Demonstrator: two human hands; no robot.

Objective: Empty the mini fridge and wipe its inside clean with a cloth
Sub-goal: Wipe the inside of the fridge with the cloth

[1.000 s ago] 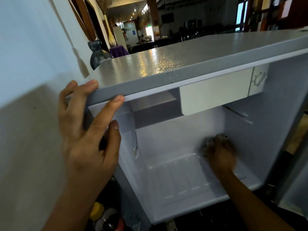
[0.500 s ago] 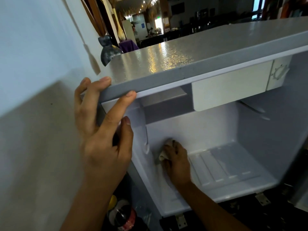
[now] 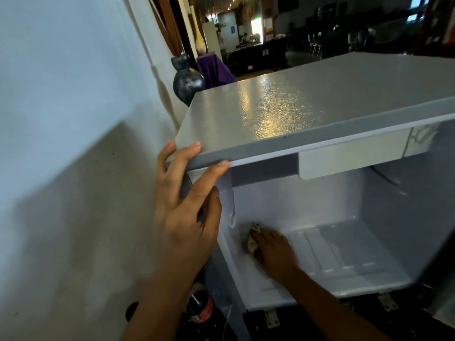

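The grey mini fridge (image 3: pixel 307 104) stands open, and its white inside (image 3: pixel 320 212) holds no items. My left hand (image 3: pixel 187 205) grips the fridge's top left front corner, fingers over the top edge. Inside, my right hand (image 3: pixel 273 252) presses a small beige cloth (image 3: pixel 252 239) against the floor near the left wall. Most of the cloth is hidden under my fingers. A white freezer flap (image 3: pixel 349 156) and a thermostat dial (image 3: pixel 422 137) sit under the top.
A pale wall (image 3: pixel 73 143) runs close along the left. A dark round vase (image 3: pixel 187 80) stands behind the fridge. Bottles with a red label (image 3: pixel 202 311) lie on the dark floor by the fridge's left foot. Door hinges (image 3: pixel 270 318) show below the front.
My right hand with the cloth swept from the right back of the fridge floor to the left side and stays there. The view shifted right; my left hand kept its grip.
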